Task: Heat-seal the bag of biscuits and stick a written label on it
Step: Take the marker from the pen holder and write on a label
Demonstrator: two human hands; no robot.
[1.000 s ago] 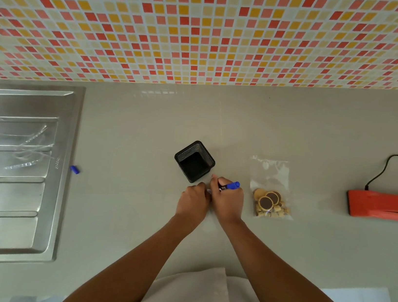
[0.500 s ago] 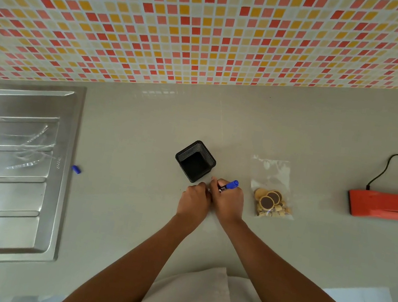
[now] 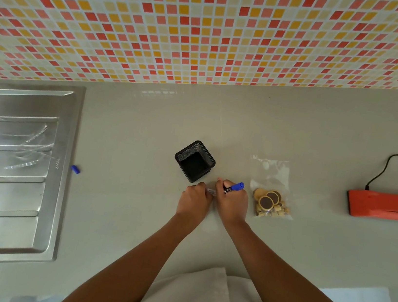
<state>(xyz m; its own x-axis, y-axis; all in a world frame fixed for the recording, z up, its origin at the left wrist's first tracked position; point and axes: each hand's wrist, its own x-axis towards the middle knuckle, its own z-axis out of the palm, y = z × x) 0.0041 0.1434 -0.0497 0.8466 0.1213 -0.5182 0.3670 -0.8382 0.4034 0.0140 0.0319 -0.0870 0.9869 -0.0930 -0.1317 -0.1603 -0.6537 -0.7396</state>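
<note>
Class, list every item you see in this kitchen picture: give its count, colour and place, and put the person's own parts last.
pen holder: 1, black mesh, middle of the counter, just beyond the hands
bag of biscuits: 1, clear, with tan and brown biscuits, right of the hands
heat sealer: 1, red-orange with a black cord, far right
pen cap: 1, blue, beside the sink
sink: 1, steel, left
label: 1, small, white, between the hands
marker: 1, blue, in the right hand
counter: 1, grey
tiled wall: 1, red, orange and yellow, behind
left hand: 1, by the label
right hand: 1, gripping the marker
</note>
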